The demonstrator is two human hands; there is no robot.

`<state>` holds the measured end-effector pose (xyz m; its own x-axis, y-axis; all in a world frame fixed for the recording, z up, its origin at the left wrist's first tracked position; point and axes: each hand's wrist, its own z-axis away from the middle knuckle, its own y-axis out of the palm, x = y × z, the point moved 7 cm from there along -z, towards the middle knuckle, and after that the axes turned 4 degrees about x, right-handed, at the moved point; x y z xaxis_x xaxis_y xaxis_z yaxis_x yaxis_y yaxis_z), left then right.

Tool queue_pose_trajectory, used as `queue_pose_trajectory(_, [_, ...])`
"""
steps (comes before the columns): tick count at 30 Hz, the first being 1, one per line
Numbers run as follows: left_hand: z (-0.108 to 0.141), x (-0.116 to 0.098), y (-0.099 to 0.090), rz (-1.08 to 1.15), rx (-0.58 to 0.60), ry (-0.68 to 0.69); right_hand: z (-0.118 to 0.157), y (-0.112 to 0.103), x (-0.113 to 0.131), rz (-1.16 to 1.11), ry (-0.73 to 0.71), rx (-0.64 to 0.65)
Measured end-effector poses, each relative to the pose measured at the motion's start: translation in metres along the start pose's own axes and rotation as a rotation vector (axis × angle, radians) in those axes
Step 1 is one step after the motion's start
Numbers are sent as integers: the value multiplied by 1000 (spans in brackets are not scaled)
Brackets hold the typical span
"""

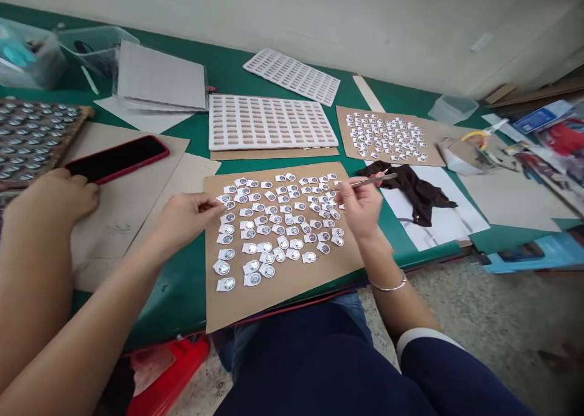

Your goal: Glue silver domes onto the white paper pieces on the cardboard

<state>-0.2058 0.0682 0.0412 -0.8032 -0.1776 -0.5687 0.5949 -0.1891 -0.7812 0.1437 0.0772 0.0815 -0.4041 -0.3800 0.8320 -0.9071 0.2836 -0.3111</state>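
Many small white tabs with round silvery pieces lie in loose rows on a brown cardboard sheet in front of me. My left hand is closed in a pinch at the sheet's left edge, its fingertips at the outermost tabs. Whatever sits between those fingertips is too small to make out. Over the sheet's right side, my right hand grips slim metal tweezers. They point left, their tips above the upper right tabs.
A co-worker's hand rests beside a red-cased phone at left. Behind the sheet stand white slotted trays. Another cardboard sheet of tabs, a dark cloth and clear bins are at right.
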Motion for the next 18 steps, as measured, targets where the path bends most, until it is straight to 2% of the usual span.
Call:
queue_pose_trajectory(4, [-2, -17, 27, -112, 133, -1, -5, -68, -28, 27, 50, -228])
queue_pose_trajectory(8, [-11, -38, 49, -219, 255, 6, 6, -115, -56, 107, 76, -334])
queue_pose_trajectory(13, [-22, -43, 58, -344, 338, -52, 26, -152, -101, 86, 146, -423])
queue_pose_trajectory(18, [-31, -47, 60, -401, 422, -119, 34, -164, -128, 47, 181, -473])
